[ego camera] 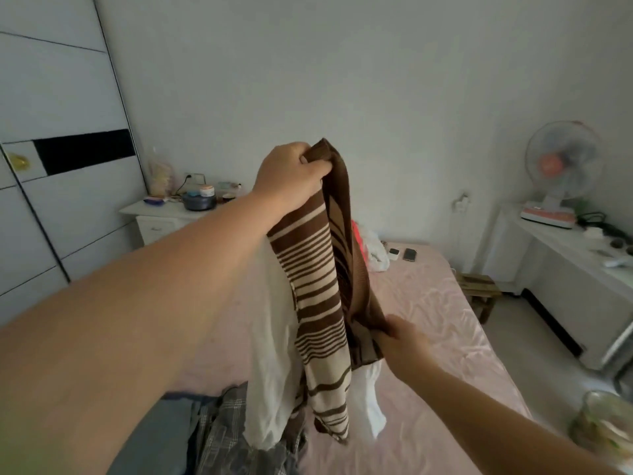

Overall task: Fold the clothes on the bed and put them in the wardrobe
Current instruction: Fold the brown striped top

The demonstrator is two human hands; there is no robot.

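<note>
Clothes are mostly still heaped at the near end of the bed (428, 303), pink sheet, running away from the camera, with the wardrobe (68, 200) off to the left. One piece is up in the air: a brown striped garment (322, 286) hanging long-axis vertical, with something white (270, 337) dangling behind it. Under it sits the plaid and grey pile (219, 437). Left hand (291, 176) is up high, fingers clenched round the top edge. Right hand (400, 341) is low, pinching the lower edge on the right. I'd guess the next move is spreading it out flat, so the right hand is the one nearer the mattress.
</note>
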